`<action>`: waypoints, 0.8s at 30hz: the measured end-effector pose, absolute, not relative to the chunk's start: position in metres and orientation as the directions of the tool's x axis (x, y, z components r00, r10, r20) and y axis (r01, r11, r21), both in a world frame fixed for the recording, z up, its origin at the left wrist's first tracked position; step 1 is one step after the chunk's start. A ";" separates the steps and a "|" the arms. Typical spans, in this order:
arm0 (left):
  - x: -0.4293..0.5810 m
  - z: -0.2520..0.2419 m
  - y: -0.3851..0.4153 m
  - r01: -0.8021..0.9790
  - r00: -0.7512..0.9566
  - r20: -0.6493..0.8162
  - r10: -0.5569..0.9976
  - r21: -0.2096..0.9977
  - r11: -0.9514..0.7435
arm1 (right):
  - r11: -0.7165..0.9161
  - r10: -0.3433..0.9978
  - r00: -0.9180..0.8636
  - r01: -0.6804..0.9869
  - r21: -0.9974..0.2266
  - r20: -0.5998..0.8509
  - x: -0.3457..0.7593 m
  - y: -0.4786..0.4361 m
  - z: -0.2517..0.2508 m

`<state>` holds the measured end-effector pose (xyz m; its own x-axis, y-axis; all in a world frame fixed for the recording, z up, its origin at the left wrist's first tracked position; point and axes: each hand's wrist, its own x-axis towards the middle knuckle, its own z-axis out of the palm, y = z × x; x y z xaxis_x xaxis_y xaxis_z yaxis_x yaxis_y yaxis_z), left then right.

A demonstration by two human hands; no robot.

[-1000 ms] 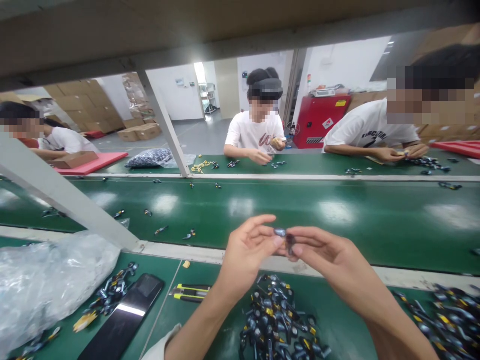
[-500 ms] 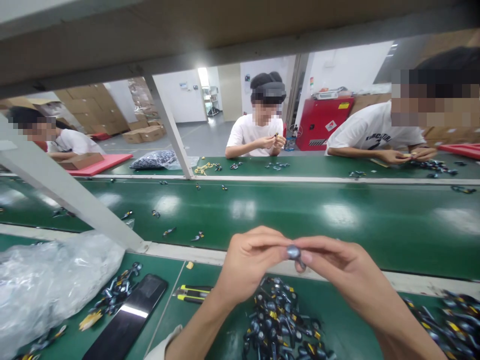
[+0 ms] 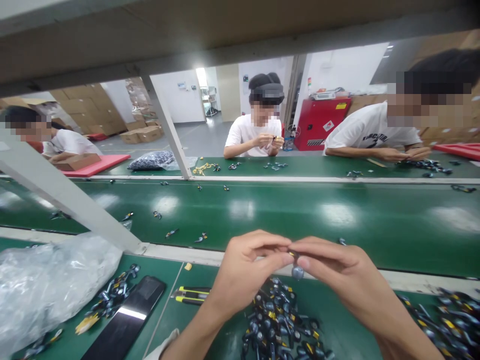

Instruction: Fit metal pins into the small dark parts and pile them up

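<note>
Head view, left to right: a yellow utility knife (image 3: 191,295) lies near the left hand (image 3: 249,270), its fingertips pinched closed. With the right hand (image 3: 337,267), it grasps a small part with a round grey metal end (image 3: 297,271), held just above a heap of similar dark parts (image 3: 277,320).

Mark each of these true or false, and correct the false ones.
The left hand and right hand pinch a small metal part between their fingers. True.

The black phone lies inside the plastic bag. False: it lies on the green bench beside the bag.

A yellow-and-black utility knife lies left of the heap of parts. True.

The co-worker straight ahead wears a dark shirt. False: a white T-shirt.
</note>
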<state>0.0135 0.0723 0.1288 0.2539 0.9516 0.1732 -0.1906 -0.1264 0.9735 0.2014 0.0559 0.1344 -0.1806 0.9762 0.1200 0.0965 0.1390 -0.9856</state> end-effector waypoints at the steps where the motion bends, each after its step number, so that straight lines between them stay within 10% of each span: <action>1: 0.013 0.130 0.071 -0.176 0.232 0.190 0.954 0.973 -0.151 | 0.127 0.983 -0.144 0.079 -0.989 0.115 0.201 0.056 0.134; 10: 0.016 0.132 0.062 0.112 0.192 0.611 0.768 0.764 -0.636 | 0.260 0.958 -0.133 0.033 -0.965 0.254 0.200 0.058 0.134; 24: 0.017 0.134 0.060 0.044 0.183 0.493 0.851 0.860 -0.508 | 0.368 0.919 -0.187 0.085 -0.926 0.348 0.200 0.056 0.137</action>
